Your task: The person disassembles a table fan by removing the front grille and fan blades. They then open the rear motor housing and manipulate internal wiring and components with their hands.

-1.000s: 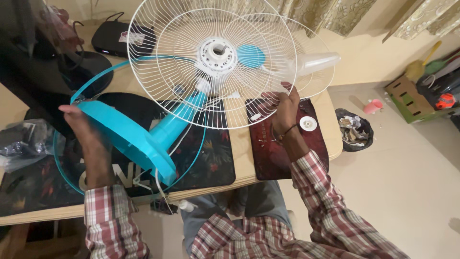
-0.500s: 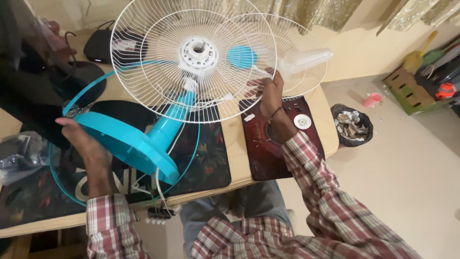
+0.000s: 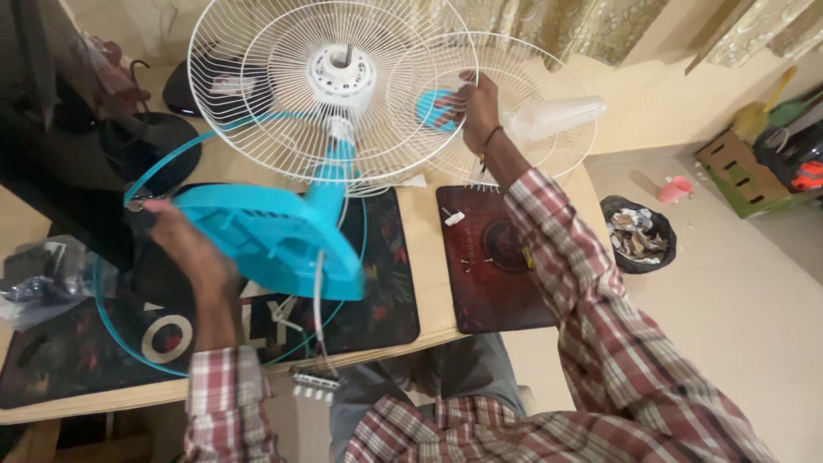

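I hold a turquoise pedestal fan tilted over the table. My left hand [image 3: 184, 249] grips the left edge of its round turquoise base [image 3: 274, 244]. The turquoise stem [image 3: 333, 176] runs up to the white motor hub [image 3: 341, 75] in the white wire rear grille [image 3: 249, 111]. My right hand [image 3: 476, 107] holds this grille at its right rim. Behind that hand a second white wire grille [image 3: 549, 163] with a turquoise centre disc [image 3: 431, 110] lies on the table. A clear fan blade [image 3: 557, 116] rests on it.
A thin turquoise ring [image 3: 107, 326] lies on the dark floral mat [image 3: 377, 291], with a maroon mat [image 3: 493, 283] to its right. The white cord ends in a plug [image 3: 313, 383] at the table's front edge. A dark bin [image 3: 639, 236] and a pink cup [image 3: 677, 187] stand on the floor.
The fan has swung up and away from me, the base rising off the mat. My right hand has slid higher along the grille's rim.
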